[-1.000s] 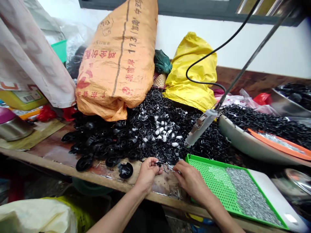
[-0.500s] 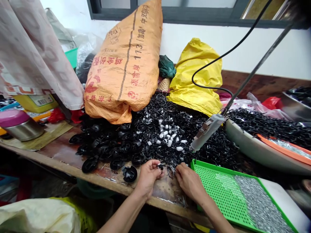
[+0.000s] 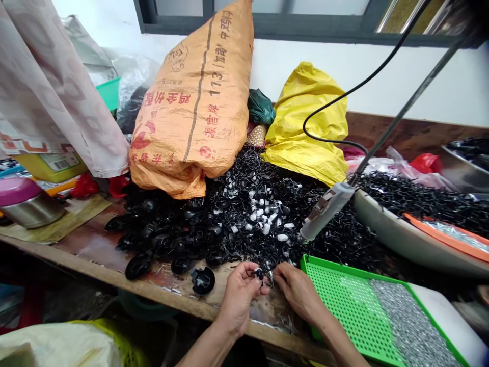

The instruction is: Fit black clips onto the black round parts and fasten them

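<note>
My left hand [image 3: 241,295] pinches a small black plastic part [image 3: 259,273] between thumb and fingers, just above the wooden bench. Close on its right, the fingers of my right hand [image 3: 300,291] are closed together; what they hold is too small to make out. Thin silvery pieces [image 3: 271,276] show between the two hands. Behind them spreads a heap of small black parts [image 3: 244,244], with white blocks [image 3: 266,216] scattered on top. A round black piece [image 3: 202,280] lies on the bench left of my left hand.
A green perforated tray [image 3: 340,295] with small metal pins [image 3: 412,326] stands at right. Above it hangs a grey electric screwdriver [image 3: 324,209] on a rod. An orange sack [image 3: 194,102], a yellow bag [image 3: 307,122] and a large basin [image 3: 385,234] stand behind. The bench edge [image 3: 168,298] runs in front.
My left hand has moved right with the black part, nearer to my right hand. The right hand stays at about the same place. The view has shifted slightly.
</note>
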A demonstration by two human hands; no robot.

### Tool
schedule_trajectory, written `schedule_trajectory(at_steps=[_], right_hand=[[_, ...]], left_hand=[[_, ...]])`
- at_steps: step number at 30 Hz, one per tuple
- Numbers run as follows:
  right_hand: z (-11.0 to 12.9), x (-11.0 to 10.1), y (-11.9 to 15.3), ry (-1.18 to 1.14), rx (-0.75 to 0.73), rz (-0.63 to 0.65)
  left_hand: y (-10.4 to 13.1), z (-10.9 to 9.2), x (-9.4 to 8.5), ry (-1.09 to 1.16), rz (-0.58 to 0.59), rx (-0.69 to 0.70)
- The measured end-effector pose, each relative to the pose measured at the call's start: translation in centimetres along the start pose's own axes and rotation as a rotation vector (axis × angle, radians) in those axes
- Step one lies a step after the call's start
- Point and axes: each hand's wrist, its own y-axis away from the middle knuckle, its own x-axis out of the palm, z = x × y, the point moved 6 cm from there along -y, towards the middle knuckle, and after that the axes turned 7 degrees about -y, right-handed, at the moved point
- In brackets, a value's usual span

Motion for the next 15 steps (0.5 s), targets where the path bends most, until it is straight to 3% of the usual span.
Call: schedule_trajectory(at_steps=[8, 13, 15], right_hand=[[-0.1, -0.7, 0.0, -0.083, -0.028, 0.003], [2.1, -2.9, 1.5, -0.213, -0.123, -0.288], [3.2, -2.3, 2.4, -0.345, -0.114, -0.313]], left_hand=[[-1.9, 1.9, 1.7, -0.038, -0.042, -0.025], [-2.0, 1.4, 1.7, -0.031, -0.061, -0.046], [-1.7, 0.8, 1.6, -0.018, -0.065, -0.04]])
